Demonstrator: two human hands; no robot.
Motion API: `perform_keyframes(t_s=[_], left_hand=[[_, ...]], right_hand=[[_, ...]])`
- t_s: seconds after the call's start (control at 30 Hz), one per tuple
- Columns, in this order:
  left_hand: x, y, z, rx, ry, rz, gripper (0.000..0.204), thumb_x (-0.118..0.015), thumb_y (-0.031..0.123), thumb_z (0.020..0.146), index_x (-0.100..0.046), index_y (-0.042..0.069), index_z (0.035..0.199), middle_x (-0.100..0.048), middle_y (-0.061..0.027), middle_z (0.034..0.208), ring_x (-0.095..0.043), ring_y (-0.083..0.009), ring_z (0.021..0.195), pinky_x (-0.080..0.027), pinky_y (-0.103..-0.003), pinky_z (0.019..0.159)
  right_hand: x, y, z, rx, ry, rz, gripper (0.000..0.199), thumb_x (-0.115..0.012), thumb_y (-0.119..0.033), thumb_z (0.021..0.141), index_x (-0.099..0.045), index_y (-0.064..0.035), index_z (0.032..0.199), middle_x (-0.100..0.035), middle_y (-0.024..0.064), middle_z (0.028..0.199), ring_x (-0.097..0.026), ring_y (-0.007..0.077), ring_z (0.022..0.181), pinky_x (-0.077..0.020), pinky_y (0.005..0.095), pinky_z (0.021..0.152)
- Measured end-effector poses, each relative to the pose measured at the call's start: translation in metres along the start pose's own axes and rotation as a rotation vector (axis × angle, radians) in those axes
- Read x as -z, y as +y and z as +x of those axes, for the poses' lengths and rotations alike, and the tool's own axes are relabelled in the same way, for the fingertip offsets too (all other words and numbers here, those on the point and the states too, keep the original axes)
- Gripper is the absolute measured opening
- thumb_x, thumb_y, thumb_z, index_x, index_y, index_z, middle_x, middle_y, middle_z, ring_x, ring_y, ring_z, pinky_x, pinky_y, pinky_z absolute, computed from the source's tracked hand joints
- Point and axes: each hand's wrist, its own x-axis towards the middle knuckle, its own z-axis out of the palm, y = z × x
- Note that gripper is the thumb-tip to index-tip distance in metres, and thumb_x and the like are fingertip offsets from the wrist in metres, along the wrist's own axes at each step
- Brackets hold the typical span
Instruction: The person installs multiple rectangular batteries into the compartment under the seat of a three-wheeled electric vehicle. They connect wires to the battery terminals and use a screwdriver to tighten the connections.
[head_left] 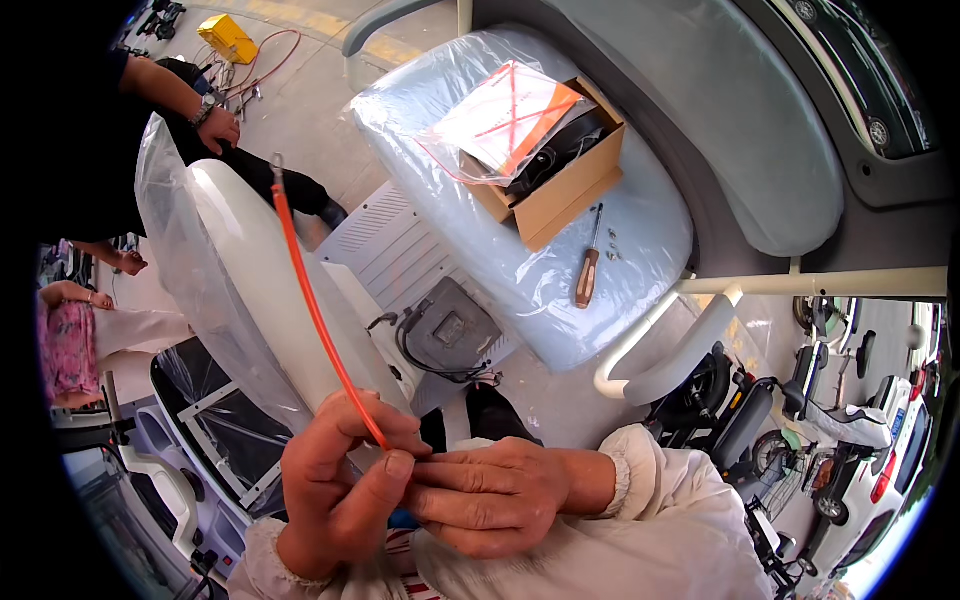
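Note:
An orange-red cable (314,310) with a metal ring terminal (277,165) at its upper end rises in a gentle curve from my hands. Pinched between the thumb and fingers of my left hand (340,490), its lower part disappears from sight. My right hand (500,495) presses against the left one, fingers together and bent; whatever they grip is hidden. A bit of blue (402,518) shows beneath the right fingers, too little to name. Beyond my hands, a brown-handled screwdriver (587,275) lies beside several small screws (612,242) on a plastic-wrapped seat (450,250).
An open cardboard box (575,195) holding black parts and a bagged booklet (510,115) rests on the seat. A black unit with cables (450,325) sits on the floor panel. A plastic-covered white panel (240,240) stands left. Another person's hand (218,130) is at upper left.

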Motion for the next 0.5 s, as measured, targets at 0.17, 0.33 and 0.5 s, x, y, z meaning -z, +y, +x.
perform_keyframes(t_s=[0.17, 0.33, 0.5], left_hand=[[-0.002, -0.004, 0.002, -0.395, 0.192, 0.339, 0.010, -0.054, -0.006, 0.086, -0.061, -0.002, 0.091, -0.069, -0.0118, 0.085, -0.060, -0.0167, 0.076, -0.049, -0.028, 0.071], [-0.015, -0.034, 0.017, -0.455, 0.278, 0.276, 0.011, -0.051, 0.002, 0.098, -0.056, -0.003, 0.105, -0.068, -0.0127, 0.087, -0.058, -0.0158, 0.074, -0.049, -0.028, 0.069], [-0.009, -0.039, 0.013, -0.378, 0.283, 0.344, 0.012, -0.054, -0.001, 0.095, -0.057, -0.003, 0.107, -0.067, -0.0120, 0.087, -0.061, -0.0159, 0.073, -0.050, -0.026, 0.064]], right_hand=[[0.030, 0.042, -0.015, -0.205, 0.030, -0.154, 0.027, -0.066, -0.001, 0.083, -0.068, -0.0006, 0.110, -0.063, 0.0171, 0.113, -0.064, 0.0308, 0.098, -0.0558, 0.0368, 0.081], [0.123, 0.227, -0.177, -1.138, 0.170, -0.813, 0.021, -0.059, -0.010, 0.090, -0.070, -0.0046, 0.108, -0.067, 0.0176, 0.096, -0.065, 0.0337, 0.084, -0.0519, 0.0419, 0.077], [0.119, 0.319, -0.244, -1.392, -0.007, -0.975, 0.023, -0.059, -0.020, 0.091, -0.071, -0.0062, 0.105, -0.067, 0.0226, 0.105, -0.065, 0.0405, 0.098, -0.0517, 0.0497, 0.083]])
